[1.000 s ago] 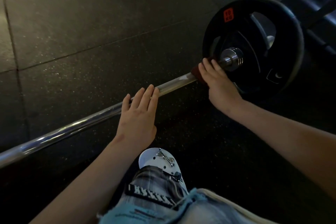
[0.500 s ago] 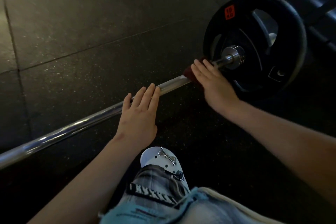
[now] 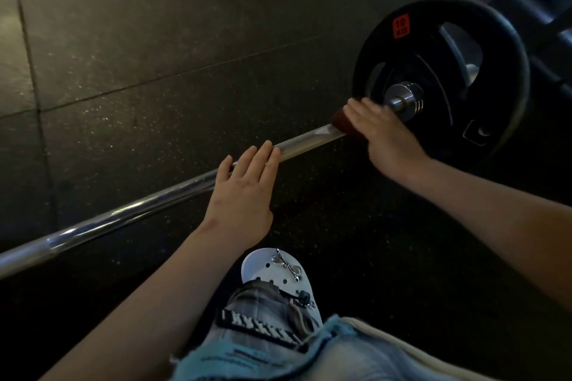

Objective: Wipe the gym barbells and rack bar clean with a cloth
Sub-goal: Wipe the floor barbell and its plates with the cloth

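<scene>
Step in hand: wiping the bar (image 3: 130, 210), which lies low over the floor (image 3: 154, 40). Right hand (image 3: 387, 136) clamps the cloth (image 3: 340, 122) around it near the plate (image 3: 433, 71). Left hand (image 3: 244, 195) lies flat, fingers together. Next, probably: slide the cloth along toward the left hand.

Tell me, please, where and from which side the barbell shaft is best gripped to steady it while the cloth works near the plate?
Grip the bare chrome stretch of the barbell shaft left of the left hand, coming from above on the near side. It lies low and level, round and slim enough to wrap, away from the cloth under the right hand and the weight plate.
</scene>
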